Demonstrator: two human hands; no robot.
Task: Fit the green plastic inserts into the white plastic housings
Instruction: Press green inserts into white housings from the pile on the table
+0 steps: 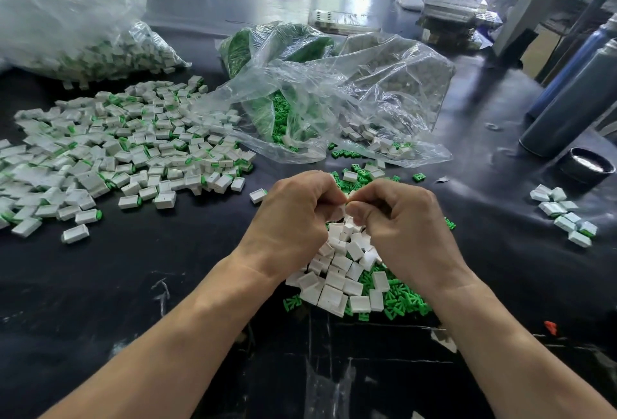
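At the far left, a clear bag full of white and green pieces lies on the black table. In front of it a wide heap of finished pieces is spread, white housings with a green end showing. In the middle, an open clear bag holds green inserts and some white housings. Below it the left hand and the right hand meet, both with curled fingers, thumbs touching. A small white piece shows between them, but which hand grips it cannot be told. Under the hands lies a pile of white housings, with loose green inserts beside and under it. To the right a small group of finished pieces lies near a dark cap and two dark bottles.
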